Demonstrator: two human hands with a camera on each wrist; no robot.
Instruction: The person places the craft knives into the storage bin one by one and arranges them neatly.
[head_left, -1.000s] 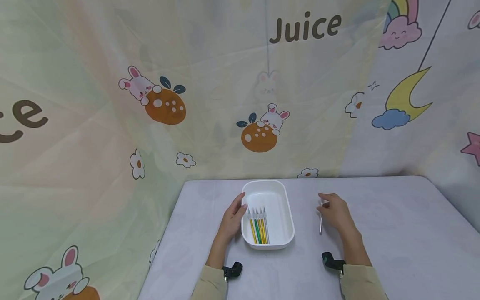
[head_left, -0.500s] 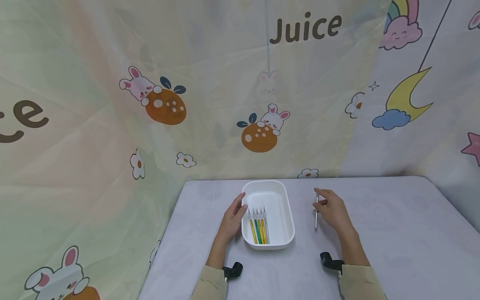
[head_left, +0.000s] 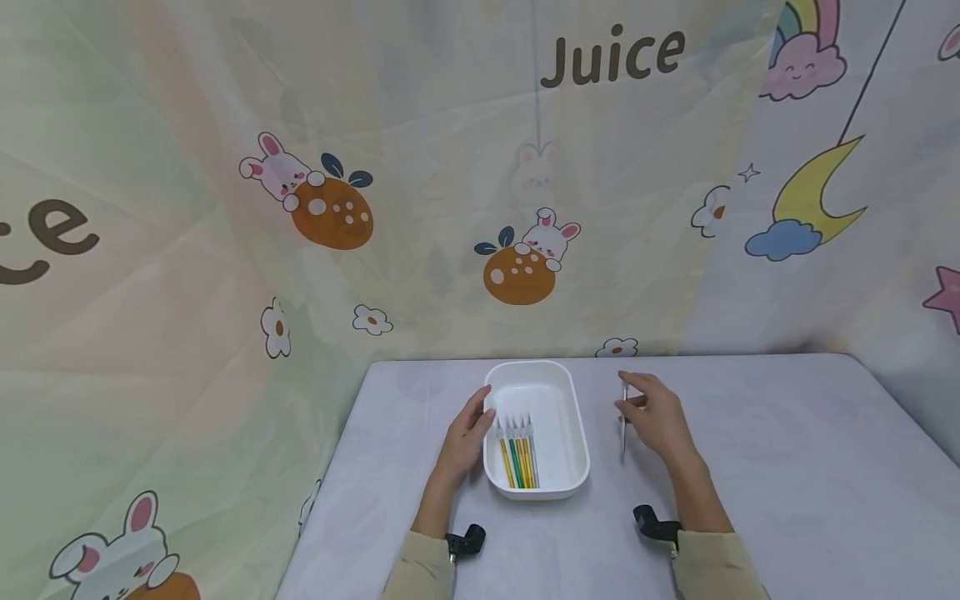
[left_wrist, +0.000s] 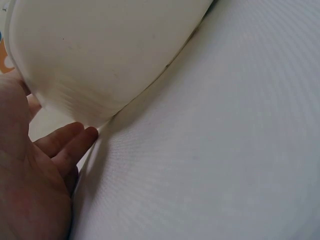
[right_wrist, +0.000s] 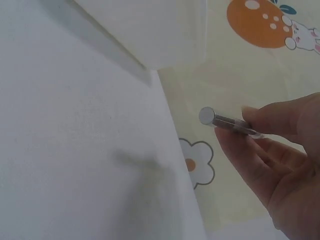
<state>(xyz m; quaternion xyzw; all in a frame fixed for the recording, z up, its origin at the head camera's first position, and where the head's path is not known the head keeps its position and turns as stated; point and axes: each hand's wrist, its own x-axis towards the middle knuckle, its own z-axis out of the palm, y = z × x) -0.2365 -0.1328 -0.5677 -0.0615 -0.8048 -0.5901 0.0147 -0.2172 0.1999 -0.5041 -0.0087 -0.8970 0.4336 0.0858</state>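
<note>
A white rectangular tray (head_left: 555, 450) stands on the table. In its left half lie several slim sticks (head_left: 517, 454) side by side, with yellow, green and grey lower parts and pale pointed tops. My left hand (head_left: 461, 442) rests against the tray's left side; in the left wrist view its fingers (left_wrist: 75, 145) lie fairly straight along the outer wall. To the right of the tray, my right hand (head_left: 660, 417) pinches a slim silver-grey stick (head_left: 623, 437) between thumb and fingers. Its flat round end (right_wrist: 206, 116) faces the right wrist camera; its other end is hidden.
The table is covered with a white cloth (head_left: 810, 467). Behind it hangs a printed curtain (head_left: 420, 275) with rabbits, oranges and flowers. A black wrist camera (head_left: 467, 540) sits on the left wrist, another wrist camera (head_left: 654, 525) on the right.
My right hand has moved left toward the tray and slightly farther back, carrying the silver-grey stick. The left hand, the tray and the sticks in it have stayed put.
</note>
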